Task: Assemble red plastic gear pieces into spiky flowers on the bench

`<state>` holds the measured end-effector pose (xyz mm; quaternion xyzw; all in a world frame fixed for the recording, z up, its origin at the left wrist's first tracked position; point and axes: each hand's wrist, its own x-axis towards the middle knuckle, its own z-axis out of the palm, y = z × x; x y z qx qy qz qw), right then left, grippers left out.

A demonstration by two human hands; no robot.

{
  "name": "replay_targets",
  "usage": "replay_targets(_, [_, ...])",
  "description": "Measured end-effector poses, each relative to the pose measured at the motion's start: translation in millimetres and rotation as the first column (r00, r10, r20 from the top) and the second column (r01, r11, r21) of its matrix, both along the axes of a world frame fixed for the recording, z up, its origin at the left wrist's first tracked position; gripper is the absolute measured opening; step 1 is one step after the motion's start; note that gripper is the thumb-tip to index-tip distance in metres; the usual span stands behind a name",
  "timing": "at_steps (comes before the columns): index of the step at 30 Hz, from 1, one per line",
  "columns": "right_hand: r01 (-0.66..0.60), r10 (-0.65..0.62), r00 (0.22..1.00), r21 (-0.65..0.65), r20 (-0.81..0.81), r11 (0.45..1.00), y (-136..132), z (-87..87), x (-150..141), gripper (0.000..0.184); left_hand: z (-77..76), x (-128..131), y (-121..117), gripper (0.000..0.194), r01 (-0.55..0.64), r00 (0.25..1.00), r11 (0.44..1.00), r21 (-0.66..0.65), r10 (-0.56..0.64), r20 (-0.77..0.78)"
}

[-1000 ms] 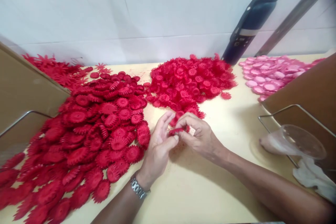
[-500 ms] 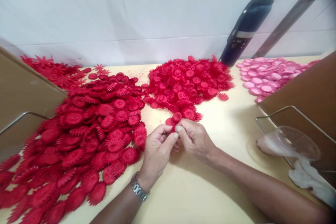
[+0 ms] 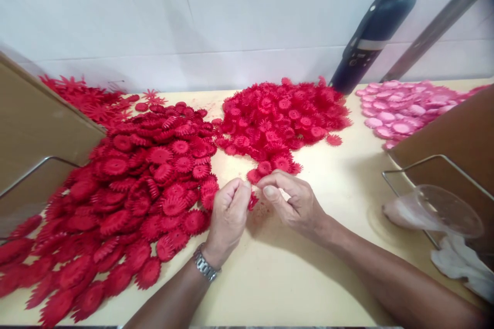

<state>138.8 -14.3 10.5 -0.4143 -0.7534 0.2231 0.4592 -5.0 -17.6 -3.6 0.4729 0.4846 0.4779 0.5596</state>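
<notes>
From the head camera, my only view, I have both hands low over the counter (image 3: 309, 282): the left hand (image 3: 228, 211) is curled, thumb pressed down over the fingers, and its grip looks closed around a red piece (image 3: 253, 201) that shows only as a sliver on the side facing the right hand (image 3: 295, 203). On the right, thumb and index finger bend toward each other with nothing visible between them; whether the tips are pinched together or slightly parted, I can't make out. My main worry is that sliver: with so little of it exposed, the right fingertips could miss it or catch just one tooth, and a hard tug there might bend or tear the thin notched rim. If the left thumb eased off, the piece could drop among the loose red discs (image 3: 265, 166) just beyond the fingertips, where it would be hard to pick out, or a knuckle could nudge those discs. As for direction, the exposed edge juts from the left fist toward the right hand, its longer run going roughly near to far. The face is hidden, so I can't say which way it points.
</notes>
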Motion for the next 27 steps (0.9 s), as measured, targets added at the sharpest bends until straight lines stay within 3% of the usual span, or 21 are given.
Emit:
replay_targets(7, [-0.03, 0.029, 1.0, -0.05, -0.011, 0.998, -1.0, 0.1, -3.0, 0.005, 3.0, -2.4, 0.4, 0.033, 0.163, 0.987, 0.987, -0.017, -0.162, 0.021])
replay_targets(14, [-0.008, 0.008, 0.993, 0.008, 0.116, 1.0, 2.4, 0.7, 4.6, 0.012, 12.6, -3.0, 0.3, 0.017, 0.265, 0.936, 0.962, 0.068, -0.24, -0.258])
replay_targets(20, [-0.053, 0.036, 0.996, -0.206, -0.087, 0.977, 0.8, 7.3, 7.5, 0.012, 19.3, -2.1, 2.5, 0.016, 0.3, 0.95, 0.953, -0.038, -0.302, -0.08])
replay_targets(27, [-0.038, -0.017, 0.981, -0.283, -0.191, 0.958, -0.3, 10.4, 6.7, 0.014, 25.0, -4.5, 0.7, 0.015, 0.284, 0.954, 0.957, -0.062, -0.289, -0.081])
